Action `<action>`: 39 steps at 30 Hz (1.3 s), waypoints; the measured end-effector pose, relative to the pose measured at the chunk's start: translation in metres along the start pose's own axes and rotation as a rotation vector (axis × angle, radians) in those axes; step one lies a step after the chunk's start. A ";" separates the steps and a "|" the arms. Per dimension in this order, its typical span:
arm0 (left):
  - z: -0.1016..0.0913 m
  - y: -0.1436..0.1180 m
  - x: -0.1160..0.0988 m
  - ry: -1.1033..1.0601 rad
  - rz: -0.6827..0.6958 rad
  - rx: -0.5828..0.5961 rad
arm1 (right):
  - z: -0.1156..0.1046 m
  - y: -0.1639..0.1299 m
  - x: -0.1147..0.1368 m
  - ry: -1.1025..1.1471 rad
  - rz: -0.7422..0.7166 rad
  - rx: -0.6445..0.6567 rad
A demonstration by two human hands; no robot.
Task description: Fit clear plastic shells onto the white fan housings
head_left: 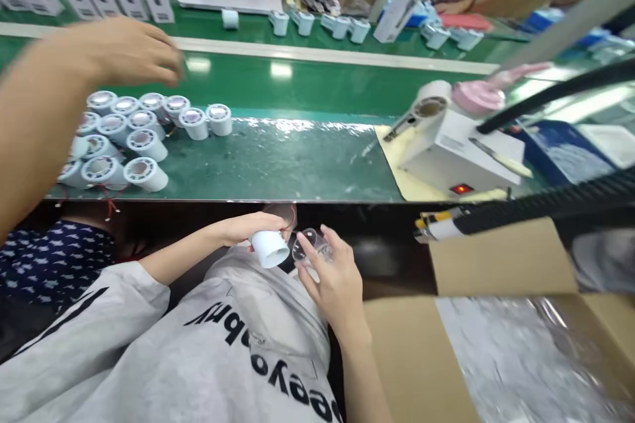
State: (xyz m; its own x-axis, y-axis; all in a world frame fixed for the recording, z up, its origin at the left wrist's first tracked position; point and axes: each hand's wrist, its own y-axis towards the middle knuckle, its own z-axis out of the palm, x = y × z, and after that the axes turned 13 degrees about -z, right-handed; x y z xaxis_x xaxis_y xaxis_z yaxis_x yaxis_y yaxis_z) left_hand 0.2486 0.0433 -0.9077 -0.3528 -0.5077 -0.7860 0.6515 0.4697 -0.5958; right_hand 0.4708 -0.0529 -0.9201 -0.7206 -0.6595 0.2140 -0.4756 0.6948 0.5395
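Observation:
Over my lap, my left hand is closed around a light-blue plastic cylinder, its open end tilted toward my right side. Thin red wires stick out behind it. Just to the right, my right hand grips a clear round plastic piece between thumb and fingers. The two parts are close together, and I cannot tell whether they touch. On the bench at the left stand several similar light-blue cylinders, some with wires trailing over the edge.
A co-worker's arm reaches over the cylinders from the left. At right are a white box-shaped device with a lit red switch, a black hose and an open carton of clear parts. Other people sit across the green bench.

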 end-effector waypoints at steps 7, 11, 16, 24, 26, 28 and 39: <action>0.020 0.013 -0.024 0.685 0.338 -0.099 | -0.015 0.001 -0.006 -0.050 0.084 0.216; 0.019 0.019 -0.018 0.623 0.486 -0.235 | -0.023 -0.001 -0.002 0.277 0.281 0.098; 0.010 0.038 -0.001 0.546 0.591 -0.224 | -0.028 0.004 -0.001 0.496 0.485 -0.137; 0.012 0.045 -0.010 0.341 0.458 0.053 | -0.034 0.002 -0.021 0.879 0.701 -0.273; 0.014 0.043 -0.016 0.207 0.376 0.102 | -0.039 -0.001 -0.021 0.804 0.564 -0.187; 0.016 0.042 -0.022 0.119 0.306 0.159 | -0.042 -0.005 -0.016 0.641 0.464 -0.144; 0.031 0.047 -0.045 0.336 0.363 0.331 | -0.058 -0.035 0.000 0.630 0.541 -0.205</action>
State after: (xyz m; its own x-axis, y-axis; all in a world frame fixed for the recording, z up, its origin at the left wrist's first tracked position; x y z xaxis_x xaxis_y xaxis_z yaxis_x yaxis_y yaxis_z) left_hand 0.3157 0.0659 -0.8954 -0.2263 -0.0747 -0.9712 0.9260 0.2927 -0.2383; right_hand 0.5169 -0.0938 -0.8917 -0.3780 -0.3309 0.8646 -0.0031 0.9344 0.3562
